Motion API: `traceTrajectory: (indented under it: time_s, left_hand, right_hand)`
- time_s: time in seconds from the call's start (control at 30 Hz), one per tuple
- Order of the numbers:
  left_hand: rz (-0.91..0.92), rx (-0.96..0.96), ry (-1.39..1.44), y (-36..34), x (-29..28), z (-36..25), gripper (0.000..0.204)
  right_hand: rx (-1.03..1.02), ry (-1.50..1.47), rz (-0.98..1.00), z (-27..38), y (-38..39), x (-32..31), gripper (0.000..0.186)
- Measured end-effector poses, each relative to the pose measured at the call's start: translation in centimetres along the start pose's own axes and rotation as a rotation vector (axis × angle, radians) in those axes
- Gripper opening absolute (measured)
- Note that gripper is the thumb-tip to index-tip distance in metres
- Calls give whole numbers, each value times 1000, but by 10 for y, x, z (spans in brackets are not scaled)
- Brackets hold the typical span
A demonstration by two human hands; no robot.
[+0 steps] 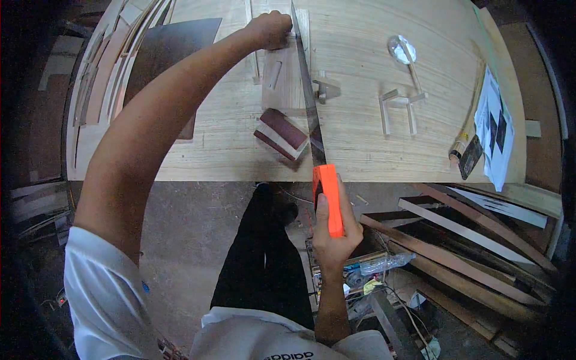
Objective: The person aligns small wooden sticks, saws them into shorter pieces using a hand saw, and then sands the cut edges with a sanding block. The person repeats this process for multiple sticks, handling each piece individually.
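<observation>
Handsaw point(310, 99) runs from the right hand point(337, 240) gripping it, past the curled left hand point(270, 30), contents unclear.

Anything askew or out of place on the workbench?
The patterned paper sheet on the right looks rumpled, its lower end poking past the near workbench edge. The maroon block lies at an angle, close beside the handsaw blade.

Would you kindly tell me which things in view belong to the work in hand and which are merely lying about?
Apparently in the job:
- saw, in the right hand
- board, beside the blade, near the left hand

Seemingly lying about:
- maroon block
- wooden frame
- paper
- plastic bottle
</observation>
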State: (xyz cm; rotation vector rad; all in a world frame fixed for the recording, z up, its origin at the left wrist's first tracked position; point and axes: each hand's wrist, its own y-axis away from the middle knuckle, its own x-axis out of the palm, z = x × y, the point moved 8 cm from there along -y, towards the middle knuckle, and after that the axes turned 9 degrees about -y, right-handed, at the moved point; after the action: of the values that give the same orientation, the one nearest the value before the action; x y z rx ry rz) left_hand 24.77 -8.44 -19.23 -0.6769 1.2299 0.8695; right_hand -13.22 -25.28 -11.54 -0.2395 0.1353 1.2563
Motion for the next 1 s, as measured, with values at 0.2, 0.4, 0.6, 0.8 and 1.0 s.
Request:
traceTrajectory:
  time_s: [0.2, 0.4, 0.6, 0.8, 1.0]
  left_hand:
    - [-5, 30, 17, 5, -8, -10, 23]
    - [-47, 15, 8, 11, -20, -16, 27]
    - [-113, 66, -20, 14, -10, -11, 30]
    - [-96, 64, -34, 14, -8, -6, 31]
    - [-37, 5, 33, 12, -13, -13, 29]
  right_hand:
    - [6, 11, 4, 2, 0, -1, 40]
    - [52, -35, 8, 1, -12, 8, 39]
    - [85, -42, -4, -8, -5, 4, 39]
    - [283, -124, -9, -20, -3, 4, 37]
    - [262, -94, -26, -21, -10, 1, 38]
